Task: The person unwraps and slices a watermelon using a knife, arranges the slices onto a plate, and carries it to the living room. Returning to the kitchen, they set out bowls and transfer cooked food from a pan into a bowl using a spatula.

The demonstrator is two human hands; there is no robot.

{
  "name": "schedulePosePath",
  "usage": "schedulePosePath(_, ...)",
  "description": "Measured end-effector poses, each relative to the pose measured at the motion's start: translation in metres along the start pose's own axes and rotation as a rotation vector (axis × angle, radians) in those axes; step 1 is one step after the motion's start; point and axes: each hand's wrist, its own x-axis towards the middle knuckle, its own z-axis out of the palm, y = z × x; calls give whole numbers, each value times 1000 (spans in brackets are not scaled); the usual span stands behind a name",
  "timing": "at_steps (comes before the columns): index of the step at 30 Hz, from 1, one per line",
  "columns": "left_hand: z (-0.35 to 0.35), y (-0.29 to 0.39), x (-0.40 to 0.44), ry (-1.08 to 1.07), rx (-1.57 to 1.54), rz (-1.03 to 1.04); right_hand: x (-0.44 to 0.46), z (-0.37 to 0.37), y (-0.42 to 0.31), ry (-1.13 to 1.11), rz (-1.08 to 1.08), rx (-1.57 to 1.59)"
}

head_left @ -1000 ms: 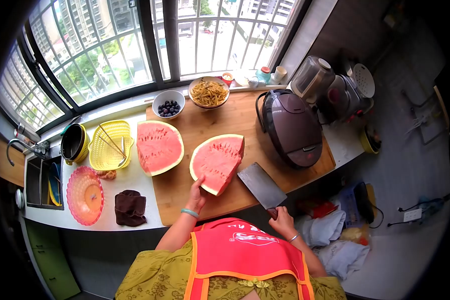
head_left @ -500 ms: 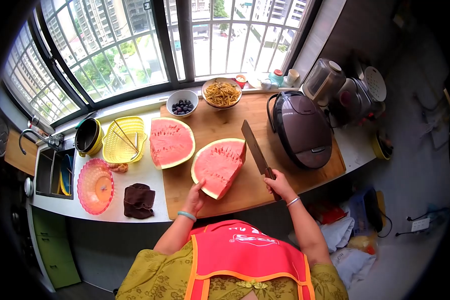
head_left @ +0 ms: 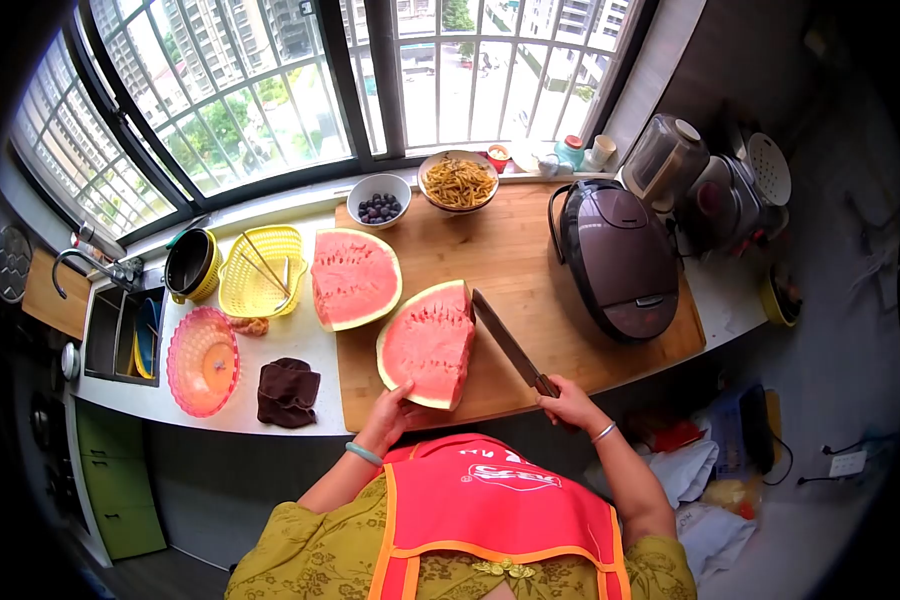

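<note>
A large piece of watermelon [head_left: 425,345] lies on the wooden cutting board [head_left: 490,240], its red cut face up. My left hand [head_left: 392,412] grips its near rind edge, the thumb on top and the other fingers mostly hidden. In my right hand [head_left: 570,402] is a kitchen knife [head_left: 510,340], held by its dark handle. The blade points up and left, its tip close to the right side of the watermelon; I cannot tell if they touch. Another watermelon piece [head_left: 356,280] rests beside the first, farther left, cut face up.
Behind the board's far edge stand a bowl of blueberries [head_left: 379,207] and a bowl of yellowish strips [head_left: 458,182]. A dark rice cooker [head_left: 620,260] is at the right. Leftward are a yellow basket [head_left: 260,270], a pink basket [head_left: 202,360], a brown cloth [head_left: 288,392] and the sink [head_left: 120,335].
The near watermelon piece has turned counterclockwise and shifted slightly left under my left hand. The knife has come lower and tilted farther left. The whole view has shifted slightly.
</note>
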Motion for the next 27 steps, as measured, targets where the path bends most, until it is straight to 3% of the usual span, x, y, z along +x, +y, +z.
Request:
schedulePosePath(5,17,11,-2,98,-47,147,41,-8,-26,77,-124,42)
schedulePosePath(10,6,15,30,23,-164,376,70,-24,-77,-66,-105,-96)
schedulePosePath(15,16,21,32,77,-90,457,43,-21,-68,-112,-70,-134)
schedulePosePath(19,42,29,31,116,-30,530,13,-15,-43,119,-104,-215)
schedulePosePath(21,50,33,37,114,-27,529,-5,-9,-50,255,-264,-250)
schedulePosePath(23,58,40,38,133,45,559,-24,-2,-66,292,-218,-267)
schedulePosePath(25,69,47,37,147,62,534,-33,5,-71,353,-466,-414)
schedulePosePath(27,74,52,40,104,156,593,-36,13,-81,353,-369,-402)
